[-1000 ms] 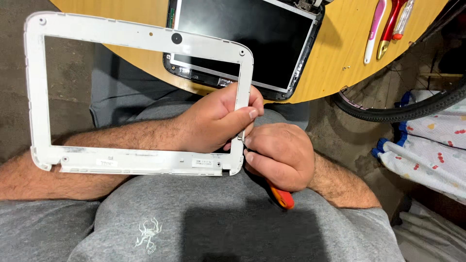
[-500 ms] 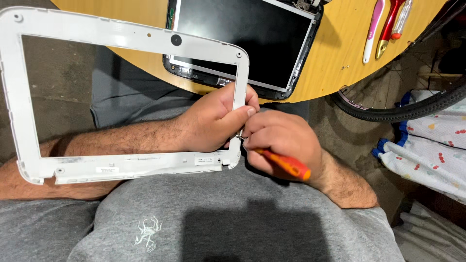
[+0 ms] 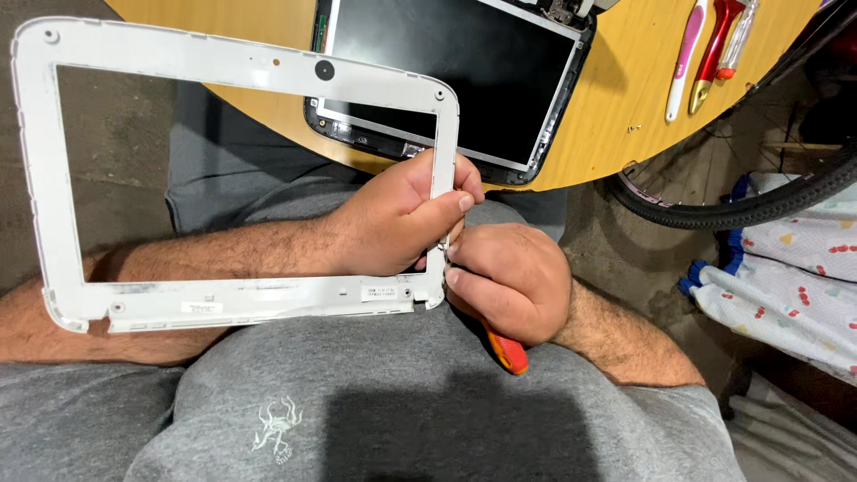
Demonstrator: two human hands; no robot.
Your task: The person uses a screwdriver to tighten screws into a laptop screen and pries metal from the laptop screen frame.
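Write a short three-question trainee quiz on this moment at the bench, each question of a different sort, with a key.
1. True or false: the left hand grips the white screen frame on its right side bar.
2. Multiple choice: what does the right hand hold? A) an orange-handled screwdriver B) a pink-handled tool C) nothing
3. Fill in: the dark screen panel lies on the ______ wooden table.

Key
1. True.
2. A. Its orange handle sticks out below the fist; the pink-handled tool lies on the table, untouched.
3. Yellow.
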